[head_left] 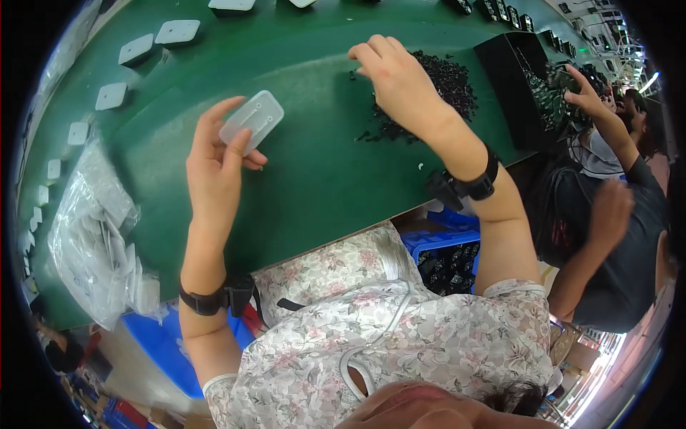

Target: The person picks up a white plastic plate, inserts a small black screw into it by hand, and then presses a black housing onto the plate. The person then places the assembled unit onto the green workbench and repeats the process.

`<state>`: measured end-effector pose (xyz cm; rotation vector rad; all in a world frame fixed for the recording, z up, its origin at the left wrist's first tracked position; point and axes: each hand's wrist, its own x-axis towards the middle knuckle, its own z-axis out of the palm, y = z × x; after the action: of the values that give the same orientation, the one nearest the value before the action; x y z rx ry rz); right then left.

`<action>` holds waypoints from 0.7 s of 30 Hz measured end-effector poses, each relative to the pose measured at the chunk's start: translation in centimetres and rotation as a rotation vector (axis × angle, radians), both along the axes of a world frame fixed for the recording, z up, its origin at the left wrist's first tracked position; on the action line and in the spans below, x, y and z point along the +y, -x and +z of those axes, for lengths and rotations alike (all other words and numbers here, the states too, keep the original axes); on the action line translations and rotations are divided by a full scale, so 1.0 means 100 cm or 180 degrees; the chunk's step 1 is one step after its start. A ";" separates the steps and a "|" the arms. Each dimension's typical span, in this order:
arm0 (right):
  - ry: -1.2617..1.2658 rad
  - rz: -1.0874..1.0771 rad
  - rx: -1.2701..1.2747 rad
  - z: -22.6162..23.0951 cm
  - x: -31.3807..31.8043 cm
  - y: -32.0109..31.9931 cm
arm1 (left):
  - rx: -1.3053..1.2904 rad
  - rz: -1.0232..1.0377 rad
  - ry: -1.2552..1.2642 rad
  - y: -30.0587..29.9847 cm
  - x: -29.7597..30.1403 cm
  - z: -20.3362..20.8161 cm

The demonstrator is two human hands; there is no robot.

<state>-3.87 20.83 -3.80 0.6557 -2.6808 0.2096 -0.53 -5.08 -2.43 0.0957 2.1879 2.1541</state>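
My left hand (214, 154) grips a small, pale plastic case (260, 116) by its sides, thumb across the near edge. The case has rounded corners and small holes and slots in its face, and it is held tilted above the green table (307, 179). To the right, my right hand (397, 77) hovers at the left side of a heap of tiny black parts (451, 80). Its fingers are bent together in a pinch; whatever they hold is too small or hidden to name.
Several white cases (179, 31) line the far and left table edges. A clear plastic bag (89, 236) with pale pieces lies at left. A black box (507, 86) stands at right beside a co-worker (607, 243). Blue bins (446, 239) sit below the near edge.
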 end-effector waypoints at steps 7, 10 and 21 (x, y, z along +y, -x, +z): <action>0.3571 0.0243 -0.2038 0.030 -0.069 -0.020 | 0.0237 0.0011 0.0276 -0.005 -0.003 -0.012; 0.5015 0.0432 -0.2857 0.023 -0.077 -0.023 | 0.0429 0.0111 0.0354 -0.008 0.002 -0.010; 0.3592 0.0401 -0.2042 0.012 -0.088 -0.033 | 0.0979 -0.0115 0.0875 -0.008 0.002 -0.005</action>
<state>-0.62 12.04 -2.60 0.3846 -2.4135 2.0324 0.25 -4.92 -2.97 0.4746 2.6001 1.9031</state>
